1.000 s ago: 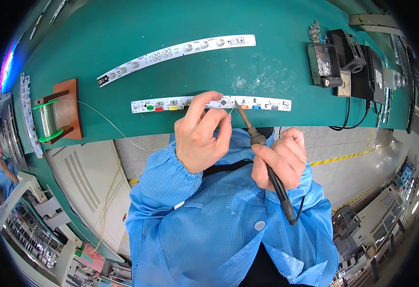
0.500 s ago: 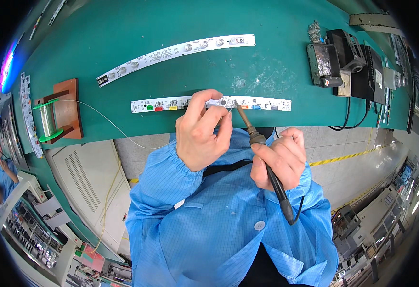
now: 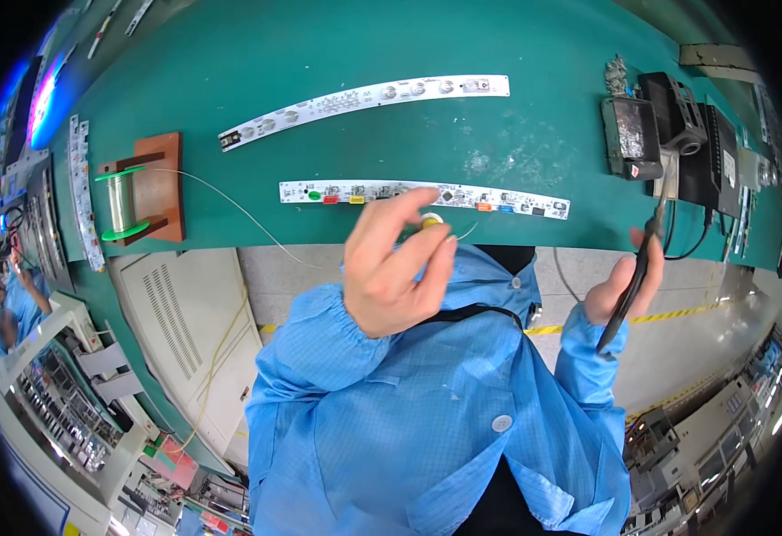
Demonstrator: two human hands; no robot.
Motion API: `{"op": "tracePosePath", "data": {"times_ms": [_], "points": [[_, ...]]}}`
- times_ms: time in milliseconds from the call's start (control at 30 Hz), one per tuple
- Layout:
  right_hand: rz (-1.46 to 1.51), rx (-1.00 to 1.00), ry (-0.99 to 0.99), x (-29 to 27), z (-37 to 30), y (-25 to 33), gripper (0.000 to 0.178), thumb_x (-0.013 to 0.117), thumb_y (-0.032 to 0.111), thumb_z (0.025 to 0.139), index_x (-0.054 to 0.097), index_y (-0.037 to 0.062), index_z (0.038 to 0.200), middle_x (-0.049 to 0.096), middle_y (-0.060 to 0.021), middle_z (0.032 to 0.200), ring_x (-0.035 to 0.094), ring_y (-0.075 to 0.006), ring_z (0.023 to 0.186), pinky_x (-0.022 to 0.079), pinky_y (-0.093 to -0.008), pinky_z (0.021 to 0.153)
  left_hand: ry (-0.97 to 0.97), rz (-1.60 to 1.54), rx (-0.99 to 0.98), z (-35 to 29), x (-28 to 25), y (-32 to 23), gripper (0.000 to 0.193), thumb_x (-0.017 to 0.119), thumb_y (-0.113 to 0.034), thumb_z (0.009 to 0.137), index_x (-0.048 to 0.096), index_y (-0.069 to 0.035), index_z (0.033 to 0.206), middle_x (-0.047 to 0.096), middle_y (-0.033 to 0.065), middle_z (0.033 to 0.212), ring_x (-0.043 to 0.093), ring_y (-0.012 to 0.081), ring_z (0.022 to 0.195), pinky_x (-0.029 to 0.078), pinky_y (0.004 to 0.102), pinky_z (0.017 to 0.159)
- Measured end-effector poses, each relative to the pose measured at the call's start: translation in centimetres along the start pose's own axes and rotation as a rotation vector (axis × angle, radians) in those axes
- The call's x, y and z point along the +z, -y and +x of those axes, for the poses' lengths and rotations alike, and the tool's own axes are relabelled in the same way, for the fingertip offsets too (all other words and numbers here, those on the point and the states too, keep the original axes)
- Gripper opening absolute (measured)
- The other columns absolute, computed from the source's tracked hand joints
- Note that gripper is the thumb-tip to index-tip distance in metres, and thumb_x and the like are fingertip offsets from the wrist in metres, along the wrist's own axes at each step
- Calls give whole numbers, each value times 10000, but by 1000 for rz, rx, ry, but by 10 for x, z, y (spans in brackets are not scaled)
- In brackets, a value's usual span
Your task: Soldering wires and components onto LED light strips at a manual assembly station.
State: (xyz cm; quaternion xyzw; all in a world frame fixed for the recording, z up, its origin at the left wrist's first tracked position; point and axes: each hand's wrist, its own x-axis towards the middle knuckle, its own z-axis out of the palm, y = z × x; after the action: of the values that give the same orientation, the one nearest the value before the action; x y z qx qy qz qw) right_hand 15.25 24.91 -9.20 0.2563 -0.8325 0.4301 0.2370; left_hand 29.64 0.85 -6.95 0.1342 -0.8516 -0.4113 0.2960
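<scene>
My left hand [image 3: 395, 268] is closed in a pinch on thin solder wire, whose free end [image 3: 470, 230] curves out past the fingertips. A small yellow and white item shows at those fingers; I cannot make out what it is. Just beyond them lies a narrow white circuit board [image 3: 529, 204] with coloured parts, overlapped by one fingertip. Off to the right, my right hand [image 3: 628, 284] grips a soldering iron [image 3: 634, 284] by its dark handle. The iron's tip end points up at the black iron stand [image 3: 674, 121]; whether they touch is unclear.
A second curved white board [image 3: 364, 100] lies farther back on the green bench [image 3: 391, 45]. At left stands the solder spool [image 3: 121, 204] on a brown holder [image 3: 169, 188], its wire running toward my left sleeve. A dark metal box [image 3: 632, 134] sits beside the iron stand.
My right hand has carried the soldering iron from the near board rightward to the stand. My left hand has drawn slightly back from the board, still pinching the wire. The whole view has shifted.
</scene>
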Motion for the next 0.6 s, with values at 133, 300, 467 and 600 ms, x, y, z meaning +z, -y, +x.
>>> {"op": "tracePosePath", "data": {"times_ms": [133, 300, 467, 600], "points": [[-89, 3, 286, -11, 8, -34, 379, 555, 54, 925, 515, -48, 1288, 620, -212, 1177, 597, -261, 1091, 441, -373, 980, -115, 230, -129, -6, -46, 11, 76, 719, -7, 751, 652, 12, 721, 655, 151, 956, 580, 197, 700, 467, 289, 574], [107, 34, 284, 7, 6, -13, 384, 608, -19, 872, 536, -41, 1249, 636, -207, 1131, 621, -226, 963, 487, -356, 906, -160, 528, -355, 6, -76, 35, 88, 681, -39, 836, 645, 41, 834, 635, 147, 942, 584, 206, 667, 461, 299, 564], [107, -60, 407, 26, 13, 8, 484, 704, -128, 728, 582, -5, 1180, 659, -160, 1092, 617, -212, 864, 511, -317, 801, 4, 525, -443, 4, -78, 44, 141, 678, -49, 846, 651, 20, 966, 626, 125, 923, 596, 203, 656, 483, 294, 593], [253, 3, 337, 34, 9, 12, 527, 717, -137, 709, 559, -10, 1196, 666, -183, 1084, 622, -213, 847, 519, -329, 790, -202, 76, -595, -13, -79, 64, 124, 654, -45, 898, 631, 24, 998, 651, 75, 832, 602, 108, 676, 493, 239, 599]]}}
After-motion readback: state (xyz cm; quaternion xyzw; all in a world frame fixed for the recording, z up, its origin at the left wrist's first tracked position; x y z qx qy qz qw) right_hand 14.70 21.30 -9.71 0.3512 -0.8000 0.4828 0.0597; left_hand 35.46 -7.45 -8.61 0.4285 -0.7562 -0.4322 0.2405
